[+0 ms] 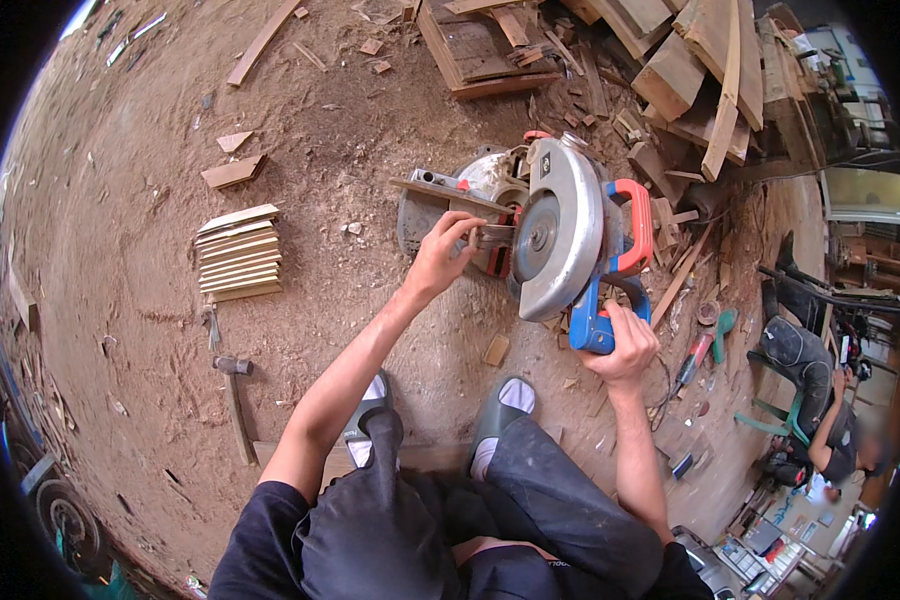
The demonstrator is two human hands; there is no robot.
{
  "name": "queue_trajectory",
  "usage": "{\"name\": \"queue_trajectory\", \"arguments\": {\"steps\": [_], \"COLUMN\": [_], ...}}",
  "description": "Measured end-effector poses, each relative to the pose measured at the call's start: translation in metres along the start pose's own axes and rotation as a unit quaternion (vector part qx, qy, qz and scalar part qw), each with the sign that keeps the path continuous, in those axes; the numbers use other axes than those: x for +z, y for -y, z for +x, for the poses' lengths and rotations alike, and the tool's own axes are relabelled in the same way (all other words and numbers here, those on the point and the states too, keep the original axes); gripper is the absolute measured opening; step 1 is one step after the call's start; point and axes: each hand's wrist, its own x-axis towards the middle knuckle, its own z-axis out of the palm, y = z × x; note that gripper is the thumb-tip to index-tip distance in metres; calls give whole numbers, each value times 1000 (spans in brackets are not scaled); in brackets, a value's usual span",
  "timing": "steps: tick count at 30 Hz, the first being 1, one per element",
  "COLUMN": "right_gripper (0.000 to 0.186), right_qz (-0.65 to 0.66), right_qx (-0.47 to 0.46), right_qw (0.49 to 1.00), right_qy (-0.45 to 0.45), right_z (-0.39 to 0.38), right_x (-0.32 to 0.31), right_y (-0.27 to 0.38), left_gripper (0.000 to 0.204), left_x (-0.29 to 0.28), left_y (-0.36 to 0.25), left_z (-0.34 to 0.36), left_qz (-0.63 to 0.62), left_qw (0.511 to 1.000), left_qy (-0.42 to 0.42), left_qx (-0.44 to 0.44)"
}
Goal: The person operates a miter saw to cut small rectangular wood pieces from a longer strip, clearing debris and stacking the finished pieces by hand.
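A chop saw (555,195) with a silver blade guard, red carry handle and blue trigger handle sits on the dirt ground. My left hand (448,255) is closed on a small greyish-brown piece (495,236) against the saw's fence, left of the blade; its material is unclear. My right hand (625,340) grips the blue handle (592,325). A stack of thin pale wooden slats (238,255) lies to the left. Below that stack lies a wooden-handled hammer (238,410).
Scrap planks and boards (690,80) are piled beyond the saw at upper right. A green-and-red power tool (698,350) with a cord lies right of the saw. Another person (820,380) sits at the far right. A wheel (65,515) shows at lower left.
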Motion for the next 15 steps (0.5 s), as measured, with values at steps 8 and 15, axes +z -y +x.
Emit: {"name": "queue_trajectory", "arguments": {"steps": [8,15], "right_gripper": [60,58], "right_qz": [53,62], "right_qx": [29,56], "right_qw": [997,994], "right_qy": [49,77], "right_z": [39,45], "right_x": [-38,-49], "right_y": [-2,-6], "left_gripper": [52,50], "left_x": [-8,-12], "left_y": [3,7], "left_z": [5,20], "left_qz": [15,26], "left_qw": [1000,999], "left_qy": [-26,-37], "left_qx": [-3,-17]}}
